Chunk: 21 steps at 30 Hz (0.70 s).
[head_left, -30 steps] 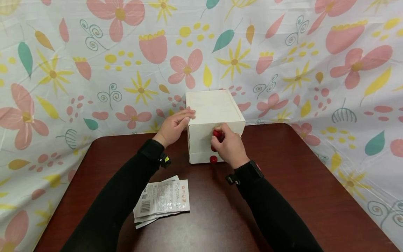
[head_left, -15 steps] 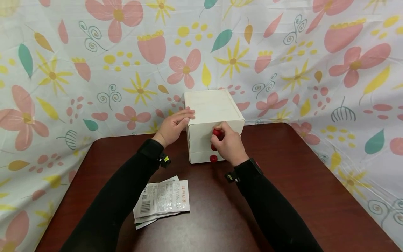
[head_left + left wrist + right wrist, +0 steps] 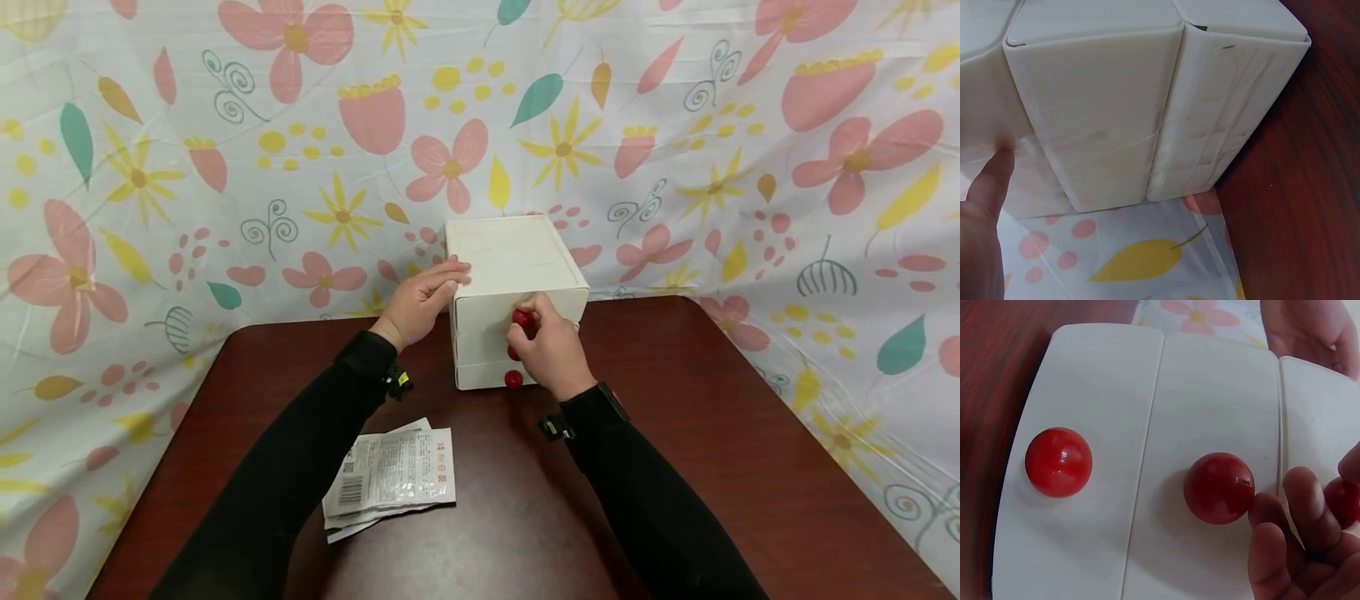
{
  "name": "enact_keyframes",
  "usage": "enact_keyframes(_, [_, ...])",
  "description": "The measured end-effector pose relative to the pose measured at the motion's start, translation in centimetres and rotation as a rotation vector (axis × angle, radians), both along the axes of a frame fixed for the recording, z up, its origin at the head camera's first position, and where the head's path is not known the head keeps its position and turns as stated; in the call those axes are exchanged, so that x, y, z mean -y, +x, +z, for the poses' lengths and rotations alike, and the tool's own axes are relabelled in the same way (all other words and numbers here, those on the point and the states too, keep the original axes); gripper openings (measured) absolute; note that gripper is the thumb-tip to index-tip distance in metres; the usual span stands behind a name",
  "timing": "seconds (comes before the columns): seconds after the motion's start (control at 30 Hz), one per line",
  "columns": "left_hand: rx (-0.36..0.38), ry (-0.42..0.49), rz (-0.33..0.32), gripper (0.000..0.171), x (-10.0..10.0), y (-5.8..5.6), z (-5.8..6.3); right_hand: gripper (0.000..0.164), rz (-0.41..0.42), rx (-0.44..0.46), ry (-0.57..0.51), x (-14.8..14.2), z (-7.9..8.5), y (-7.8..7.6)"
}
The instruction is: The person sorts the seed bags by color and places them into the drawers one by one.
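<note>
A white three-drawer box [image 3: 517,254] stands at the back of the table, its drawer fronts facing me. My left hand [image 3: 420,304] rests on its top left edge, fingers extended; in the left wrist view one fingertip [image 3: 1005,156] touches the side wall. With thumb and fingers, my right hand [image 3: 553,354] pinches the red round knob [image 3: 1341,501] of the top drawer. Below it are the middle knob [image 3: 1219,487], close against my lower fingers, and the bottom knob [image 3: 1059,462]. All drawers look closed, though the right hand covers part of the front.
Several flat white printed packets [image 3: 397,471] lie overlapped on the dark red-brown table [image 3: 675,450], beside the left forearm. A floral cloth [image 3: 300,125] hangs right behind the table and the box.
The head view has shifted slightly. Both hands keep their places on the box and its top knob, and the drawers look the same.
</note>
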<state>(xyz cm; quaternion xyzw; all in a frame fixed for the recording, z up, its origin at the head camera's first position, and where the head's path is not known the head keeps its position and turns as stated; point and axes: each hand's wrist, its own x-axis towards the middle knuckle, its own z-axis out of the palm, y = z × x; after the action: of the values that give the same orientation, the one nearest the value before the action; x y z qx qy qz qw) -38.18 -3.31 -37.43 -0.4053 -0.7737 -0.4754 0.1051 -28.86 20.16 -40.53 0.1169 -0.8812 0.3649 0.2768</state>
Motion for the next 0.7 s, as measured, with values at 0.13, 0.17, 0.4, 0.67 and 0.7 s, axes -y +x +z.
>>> enact_keyframes(0.13, [0.013, -0.027, -0.006, 0.032, 0.1, 0.0, 0.2, 0.025, 0.009, -0.027, 0.055, 0.0, -0.1, 0.5])
enact_keyframes(0.17, [0.016, -0.042, -0.006, 0.033, 0.1, 0.0, 0.3, 0.027, 0.016, -0.032, 0.074, 0.0, -0.2, 0.7])
enact_keyframes(0.4, [0.037, -0.106, -0.011, 0.036, 0.0, 0.0, 0.5, 0.040, 0.011, -0.019, 0.131, -0.3, -0.4, 1.6])
enact_keyframes(0.67, [0.027, -0.081, 0.006, 0.037, 0.4, 0.1, 0.6, 0.049, -0.020, -0.056, 0.167, 0.3, -0.5, 1.7])
enact_keyframes(0.7, [0.026, -0.083, 0.011, 0.037, 0.4, 0.1, 0.5, 0.049, -0.021, -0.060, 0.166, 0.3, -0.6, 1.7])
